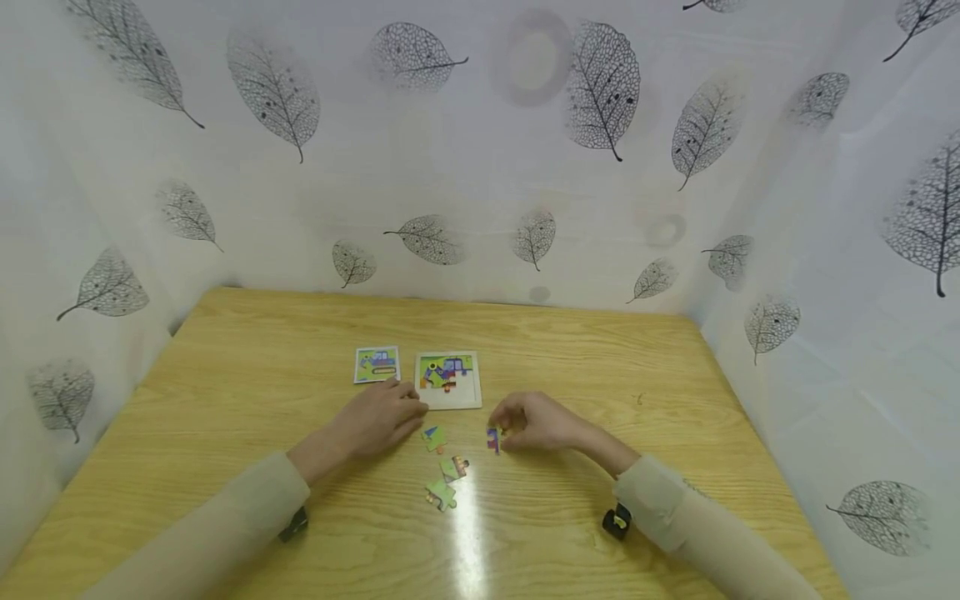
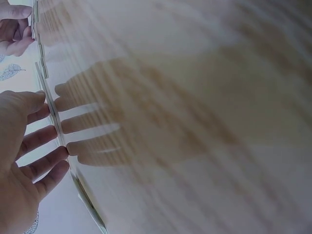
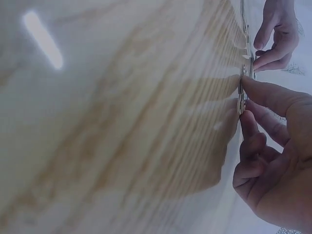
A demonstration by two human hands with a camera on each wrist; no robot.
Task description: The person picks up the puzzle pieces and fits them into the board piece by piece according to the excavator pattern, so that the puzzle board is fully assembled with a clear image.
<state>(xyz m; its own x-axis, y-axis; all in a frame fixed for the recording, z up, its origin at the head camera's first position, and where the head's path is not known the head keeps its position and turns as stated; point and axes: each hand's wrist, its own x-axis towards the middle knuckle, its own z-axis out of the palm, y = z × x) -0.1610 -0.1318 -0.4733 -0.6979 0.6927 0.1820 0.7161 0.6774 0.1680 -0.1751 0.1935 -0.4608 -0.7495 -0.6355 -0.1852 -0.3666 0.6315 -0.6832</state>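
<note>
My right hand [image 1: 542,422] pinches a purple and red jigsaw puzzle piece [image 1: 492,440] low over the table, just below the puzzle board. In the right wrist view, the thumb and fingers of that hand [image 3: 278,141] close on the thin piece, seen edge-on. The left hand [image 1: 384,415] lies at the lower left corner of the pale puzzle board [image 1: 467,402], its fingers loosely extended. Assembled pieces [image 1: 447,371] showing a vehicle on green fill the board's upper part. In the left wrist view, the fingers of the left hand [image 2: 29,146] reach the board's edge.
Loose puzzle pieces lie in front of the board: a green and blue one [image 1: 433,437], a green and brown one [image 1: 453,468] and a green one [image 1: 441,493]. A picture card [image 1: 377,364] of a vehicle lies left of the board on the wooden table [image 1: 600,358]. Leaf-patterned cloth [image 1: 480,167] surrounds the table.
</note>
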